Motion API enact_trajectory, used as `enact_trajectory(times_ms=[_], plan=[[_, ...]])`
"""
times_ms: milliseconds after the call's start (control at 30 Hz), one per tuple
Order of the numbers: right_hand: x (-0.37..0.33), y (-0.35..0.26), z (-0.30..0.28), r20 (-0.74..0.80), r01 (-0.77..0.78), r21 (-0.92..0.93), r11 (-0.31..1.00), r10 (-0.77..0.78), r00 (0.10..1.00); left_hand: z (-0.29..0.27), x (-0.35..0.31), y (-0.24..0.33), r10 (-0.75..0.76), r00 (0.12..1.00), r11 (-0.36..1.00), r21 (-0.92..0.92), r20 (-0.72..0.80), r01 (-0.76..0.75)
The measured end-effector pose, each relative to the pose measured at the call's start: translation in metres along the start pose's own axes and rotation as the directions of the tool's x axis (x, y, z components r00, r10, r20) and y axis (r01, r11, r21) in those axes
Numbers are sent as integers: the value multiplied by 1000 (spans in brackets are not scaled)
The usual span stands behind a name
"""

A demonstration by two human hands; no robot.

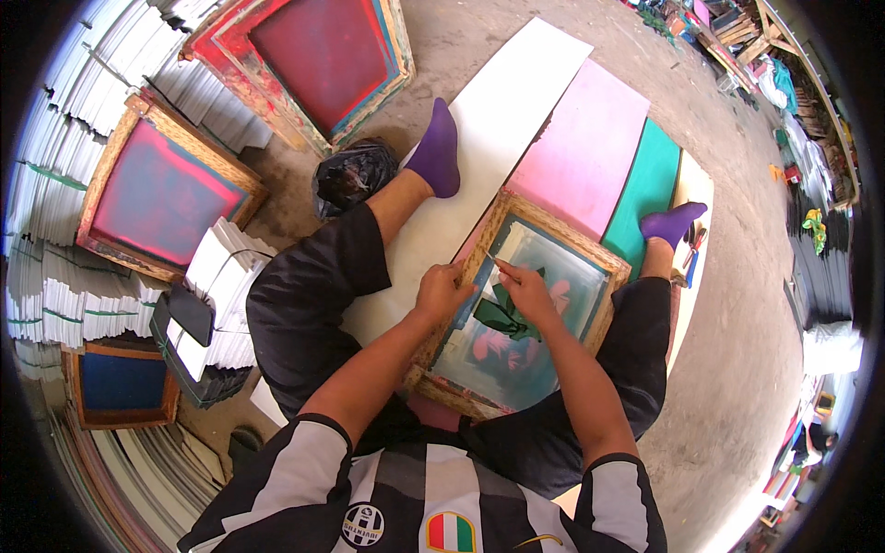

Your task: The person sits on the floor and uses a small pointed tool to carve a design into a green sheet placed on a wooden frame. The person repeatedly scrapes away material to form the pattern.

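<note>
A wooden screen-printing frame [560,226] lies tilted across my lap, between my legs. Its mesh [551,251] is blue-grey, with pink leaf-like or hand-like shapes on it. My left hand [444,293] is closed on the left bar of the frame, its thumb toward the mesh. Over the mesh is my right hand [527,293], fingers pinched round a thin, pale, stick-like thing [493,257] that points at the frame's upper left inner edge; its kind is too small to tell. Below the right hand, a dark green piece [502,316] rests on the mesh.
White, pink [585,147] and green [645,189] boards lie under my legs. A black plastic bag [355,175] sits by my left foot. Other screen frames [171,198] and paper stacks [226,276] stand at left. Small tools [693,251] lie by my right foot.
</note>
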State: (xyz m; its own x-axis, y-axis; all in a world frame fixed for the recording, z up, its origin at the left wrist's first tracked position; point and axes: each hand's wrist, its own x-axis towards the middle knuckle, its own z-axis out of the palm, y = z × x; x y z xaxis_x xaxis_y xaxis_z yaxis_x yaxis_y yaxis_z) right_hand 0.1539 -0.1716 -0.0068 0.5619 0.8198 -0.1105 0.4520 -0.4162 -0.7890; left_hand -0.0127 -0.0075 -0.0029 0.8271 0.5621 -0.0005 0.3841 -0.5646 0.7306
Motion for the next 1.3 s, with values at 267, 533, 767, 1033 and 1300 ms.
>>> enact_trajectory(times_ms=[267, 533, 767, 1033, 1300], plan=[[-4, -47, -28, 248, -410, 291, 864, 346, 905, -1, -1, 0, -42, 999, 995, -89, 5, 42], [-8, -42, -11, 106, -353, 282, 892, 337, 936, 5, -3, -10, -20, 1000, 997, -78, -22, 18], [-13, -30, -9, 79, -295, 174, 939, 286, 955, -8, -1, 9, -74, 997, 987, -137, 35, 78], [-34, -61, 1, -103, -190, -157, 969, 176, 979, -1, -7, 1, -123, 992, 975, -187, 1, 121], [-29, -70, -3, -61, -211, -316, 925, 202, 978, -6, -17, 3, -91, 996, 986, -142, -5, 90]])
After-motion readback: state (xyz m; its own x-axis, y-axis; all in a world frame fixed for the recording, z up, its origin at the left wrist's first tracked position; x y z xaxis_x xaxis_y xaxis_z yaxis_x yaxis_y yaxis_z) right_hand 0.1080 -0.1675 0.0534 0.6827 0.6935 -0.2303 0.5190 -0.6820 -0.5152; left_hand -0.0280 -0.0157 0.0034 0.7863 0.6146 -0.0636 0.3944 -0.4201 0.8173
